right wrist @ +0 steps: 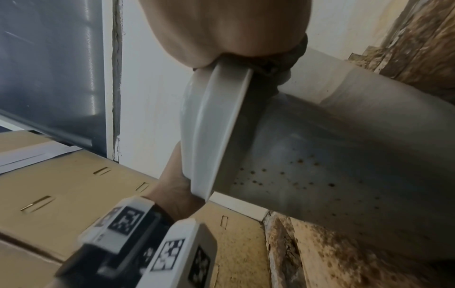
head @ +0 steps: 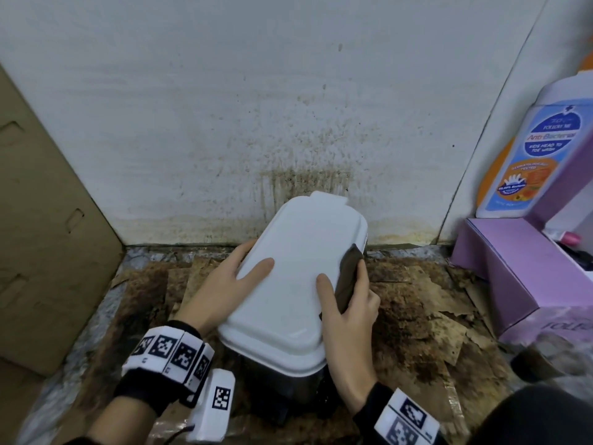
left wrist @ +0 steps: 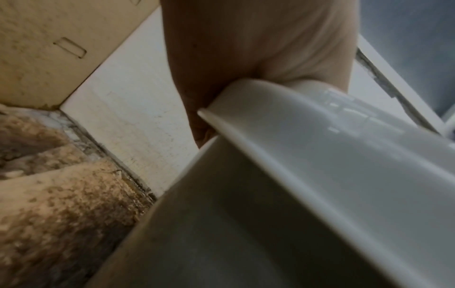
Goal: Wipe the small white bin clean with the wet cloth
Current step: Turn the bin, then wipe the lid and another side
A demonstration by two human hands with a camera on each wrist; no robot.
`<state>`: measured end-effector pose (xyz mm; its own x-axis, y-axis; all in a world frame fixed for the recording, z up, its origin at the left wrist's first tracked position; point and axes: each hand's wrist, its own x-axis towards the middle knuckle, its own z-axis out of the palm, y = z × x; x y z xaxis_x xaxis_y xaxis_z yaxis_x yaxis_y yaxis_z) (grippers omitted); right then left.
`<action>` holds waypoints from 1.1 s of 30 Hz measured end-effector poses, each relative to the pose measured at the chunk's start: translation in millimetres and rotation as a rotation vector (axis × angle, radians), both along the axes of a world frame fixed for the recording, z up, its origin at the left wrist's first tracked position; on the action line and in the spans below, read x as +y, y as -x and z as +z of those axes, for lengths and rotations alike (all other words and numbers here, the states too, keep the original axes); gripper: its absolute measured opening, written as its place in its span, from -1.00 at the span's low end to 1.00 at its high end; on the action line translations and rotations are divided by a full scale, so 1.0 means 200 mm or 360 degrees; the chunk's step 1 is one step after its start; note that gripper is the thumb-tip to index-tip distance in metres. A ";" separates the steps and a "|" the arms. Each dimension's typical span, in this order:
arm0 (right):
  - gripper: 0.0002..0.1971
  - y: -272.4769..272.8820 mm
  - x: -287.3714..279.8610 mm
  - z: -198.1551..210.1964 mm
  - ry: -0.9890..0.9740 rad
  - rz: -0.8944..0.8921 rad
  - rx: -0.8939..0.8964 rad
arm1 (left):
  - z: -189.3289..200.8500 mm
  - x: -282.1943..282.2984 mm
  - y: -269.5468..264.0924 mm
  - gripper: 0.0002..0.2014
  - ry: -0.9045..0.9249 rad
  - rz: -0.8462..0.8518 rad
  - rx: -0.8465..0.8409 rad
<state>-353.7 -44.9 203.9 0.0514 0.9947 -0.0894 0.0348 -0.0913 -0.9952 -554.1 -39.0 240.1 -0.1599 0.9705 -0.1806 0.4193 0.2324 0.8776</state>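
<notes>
The small white bin [head: 298, 277] stands against the wall with its lid closed, tilted a little. My left hand [head: 224, 284] grips the lid's left edge, thumb lying on top and fingers down the side. My right hand [head: 353, 313] pinches a dark wet cloth [head: 348, 281] around the lid's right edge, thumb on top. In the left wrist view my palm [left wrist: 258, 48] sits on the lid rim [left wrist: 320, 146]. The right wrist view shows the cloth [right wrist: 283, 60] under my palm, the lid [right wrist: 214, 126], and the bin's side [right wrist: 332, 165] dotted with brown specks.
A stained white wall [head: 288, 139] rises just behind the bin. Brown cardboard [head: 48, 236] leans at the left. A purple box [head: 529, 274] and a wash bottle [head: 529, 155] stand at the right. Dirty, torn cardboard sheets [head: 433, 316] cover the floor.
</notes>
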 end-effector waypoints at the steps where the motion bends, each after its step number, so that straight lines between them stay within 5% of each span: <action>1: -0.19 0.00 0.02 0.00 -0.0004 -0.0005 -0.0010 | 0.00 -0.01 -0.01 -0.46 -0.0013 0.0011 0.0040; 6: -0.22 -0.05 0.21 0.05 0.0001 -0.0007 -0.0040 | -0.03 -0.07 -0.02 -0.28 -0.0051 0.0300 0.0502; 9: -0.24 -0.08 0.37 0.08 -0.0018 0.0008 -0.0095 | -0.04 -0.15 -0.06 -0.41 -0.0042 0.0552 0.0684; 16: -0.19 -0.16 0.67 0.07 -0.0100 0.0206 -0.0168 | -0.02 -0.33 -0.20 -0.12 0.0181 0.0636 0.0391; 27: -0.33 -0.23 0.70 0.08 -0.0207 0.0290 -0.0230 | -0.03 -0.31 -0.17 -0.53 -0.0033 0.0615 0.0131; 33: -0.32 -0.28 0.58 0.04 -0.0272 0.0006 -0.0233 | -0.09 -0.24 -0.02 -0.41 -0.0195 0.0487 0.0231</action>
<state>-296.9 71.5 211.1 0.0474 0.9949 0.0888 0.1800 0.0789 -0.9805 -550.0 -86.9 222.1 -0.4618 0.8868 -0.0198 0.4690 0.2631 0.8431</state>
